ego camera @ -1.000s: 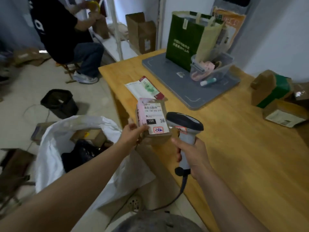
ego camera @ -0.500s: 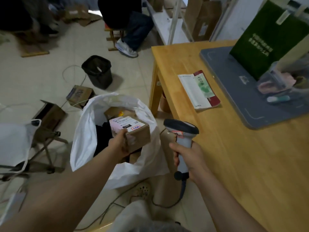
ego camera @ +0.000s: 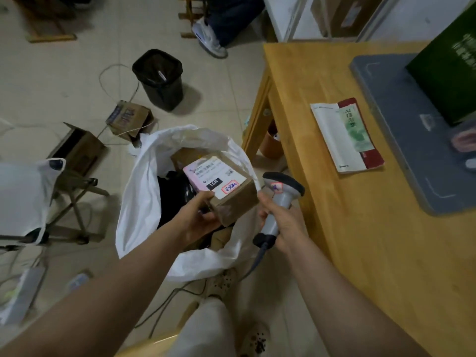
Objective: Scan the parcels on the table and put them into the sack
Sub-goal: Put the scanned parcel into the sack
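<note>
Head view: the left hand [ego camera: 199, 217] grips a labelled cardboard parcel [ego camera: 226, 191] over the open white sack [ego camera: 144, 191]; the right hand [ego camera: 286, 222] clasps the scanner [ego camera: 279, 199] beside the table [ego camera: 360, 253].

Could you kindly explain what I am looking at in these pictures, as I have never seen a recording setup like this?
There is no machine here: a person wears a wide-angle camera on the head, so every picture looks forward and down along their own two bare arms. The left hand grips a small cardboard parcel with a shipping label and holds it above the open mouth of the white sack, which stands on the floor and has other packages inside. The right hand holds a grey barcode scanner by its handle. To the right is the wooden table; on it lie a booklet and a grey mat, with a green bag standing on the mat. The job is scanning parcels and dropping them into the sack.
</note>
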`<state>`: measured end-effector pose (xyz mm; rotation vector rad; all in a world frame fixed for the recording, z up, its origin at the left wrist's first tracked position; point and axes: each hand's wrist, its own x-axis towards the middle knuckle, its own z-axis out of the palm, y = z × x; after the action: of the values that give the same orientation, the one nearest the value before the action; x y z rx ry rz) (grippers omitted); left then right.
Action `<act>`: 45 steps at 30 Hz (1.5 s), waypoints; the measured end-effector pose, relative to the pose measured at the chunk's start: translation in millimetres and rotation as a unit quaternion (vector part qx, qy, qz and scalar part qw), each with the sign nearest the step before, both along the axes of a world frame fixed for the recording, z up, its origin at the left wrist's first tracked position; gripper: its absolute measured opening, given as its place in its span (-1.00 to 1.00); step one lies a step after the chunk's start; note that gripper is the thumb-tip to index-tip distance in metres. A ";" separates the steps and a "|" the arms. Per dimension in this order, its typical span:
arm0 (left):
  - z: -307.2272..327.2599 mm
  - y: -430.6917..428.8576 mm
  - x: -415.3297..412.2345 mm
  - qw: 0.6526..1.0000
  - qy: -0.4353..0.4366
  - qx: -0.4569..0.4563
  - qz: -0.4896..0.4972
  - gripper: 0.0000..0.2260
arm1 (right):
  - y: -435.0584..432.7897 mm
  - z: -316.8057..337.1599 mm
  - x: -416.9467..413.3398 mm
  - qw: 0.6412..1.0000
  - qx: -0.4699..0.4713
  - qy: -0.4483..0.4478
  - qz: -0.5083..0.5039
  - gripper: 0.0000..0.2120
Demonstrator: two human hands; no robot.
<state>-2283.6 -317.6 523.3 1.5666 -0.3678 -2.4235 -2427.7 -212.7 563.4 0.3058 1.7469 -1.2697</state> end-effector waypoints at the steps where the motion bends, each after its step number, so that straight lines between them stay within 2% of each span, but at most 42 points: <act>1: -2.2 -0.4 1.9 1.000 0.011 -0.002 -0.016 -0.81 | -8.1 -3.7 0.7 1.000 0.005 -0.014 -0.012 -0.63; 6: -24.7 -14.5 12.7 0.998 0.021 -0.023 -0.047 -0.83 | -36.3 -33.5 8.3 0.998 0.048 -0.052 0.005 -0.48; 8: -30.8 -21.5 12.8 0.999 0.011 -0.020 -0.047 -0.83 | -48.3 -41.9 9.3 0.995 0.059 -0.080 -0.009 -0.50; 10: -33.2 -34.1 13.4 0.991 -0.061 -0.097 -0.076 -0.79 | -61.0 -47.1 6.7 0.995 0.072 -0.075 -0.006 -0.59; 11: -35.0 -42.5 15.7 0.964 -0.150 -0.193 -0.106 -0.72 | -67.8 -49.7 4.9 0.995 0.080 -0.051 0.001 -0.65; 12: -38.3 -52.1 19.4 0.901 -0.265 -0.316 -0.138 -0.62 | -74.8 -53.3 2.4 0.996 0.087 -0.016 0.015 -0.69; 13: -39.9 -63.2 24.8 0.804 -0.378 -0.428 -0.168 -0.52 | -82.7 -58.3 0.8 0.996 0.087 0.019 0.031 -0.69; 14: -40.0 -75.3 29.5 0.720 -0.457 -0.489 -0.185 -0.40 | -90.8 -63.9 -0.2 0.993 0.086 0.055 0.056 -0.65; 15: -40.7 -88.8 33.0 0.680 -0.507 -0.491 -0.196 -0.28 | -100.2 -69.9 0.6 0.989 0.088 0.086 0.086 -0.57; 16: -43.6 -104.1 35.7 0.678 -0.533 -0.461 -0.208 -0.18 | -110.1 -77.0 3.1 0.981 0.095 0.117 0.124 -0.48; 17: -49.0 -118.4 38.5 0.695 -0.544 -0.412 -0.227 -0.11 | -120.2 -82.8 7.1 0.969 0.110 0.148 0.165 -0.39; 18: -51.0 -131.8 42.1 0.703 -0.554 -0.371 -0.246 -0.10 | -129.7 -89.2 11.2 0.955 0.127 0.176 0.204 -0.33; 19: -58.6 -145.3 47.2 0.703 -0.559 -0.353 -0.261 -0.20 | -138.8 -96.7 15.2 0.940 0.136 0.201 0.238 -0.32; 21: -60.3 -168.3 57.7 0.703 -0.550 -0.367 -0.262 -0.69 | -157.2 -106.5 25.4 0.914 0.137 0.243 0.295 -0.34; 22: -58.0 -177.1 62.6 0.710 -0.539 -0.379 -0.247 -0.88 | -165.6 -108.6 31.4 0.902 0.134 0.256 0.320 -0.34; 25: -55.3 -195.9 74.1 0.729 -0.519 -0.398 -0.203 -0.88 | -187.3 -124.4 44.6 0.872 0.130 0.290 0.372 -0.30; 28: -59.7 -203.2 81.1 0.742 -0.510 -0.396 -0.181 -0.79 | -210.9 -144.3 59.6 0.860 0.126 0.304 0.390 -0.32; 30: -66.2 -203.1 83.5 0.756 -0.493 -0.394 -0.177 -0.84 | -226.4 -162.7 67.0 0.852 0.134 0.295 0.412 -0.34; 32: -71.5 -202.7 84.7 0.766 -0.477 -0.398 -0.167 -0.93 | -238.0 -180.7 69.0 0.847 0.138 0.280 0.430 -0.37; 33: -72.2 -201.9 84.4 0.771 -0.472 -0.394 -0.163 -0.89 | -240.3 -189.0 67.8 0.851 0.144 0.268 0.429 -0.39; 37: -73.6 -198.7 82.2 0.785 -0.460 -0.385 -0.157 -0.83 | -214.7 -192.2 59.5 0.895 0.132 0.264 0.333 -0.55; 40: -74.1 -196.7 76.5 0.791 -0.451 -0.380 -0.163 -0.87 | -165.3 -161.9 61.6 0.925 0.060 0.226 0.299 -0.79; 42: -71.7 -195.3 72.2 0.794 -0.441 -0.380 -0.173 -0.92 | -134.3 -148.0 70.5 0.919 0.029 0.194 0.341 -0.81; 45: -67.4 -193.6 66.9 0.794 -0.439 -0.373 -0.193 -0.92 | -131.2 -158.7 83.0 0.887 0.048 0.185 0.421 -0.73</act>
<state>-2216.7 -511.1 455.9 2.1608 -1.6849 -1.1918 -2344.7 -343.9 404.8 -0.6374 1.9255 -0.6128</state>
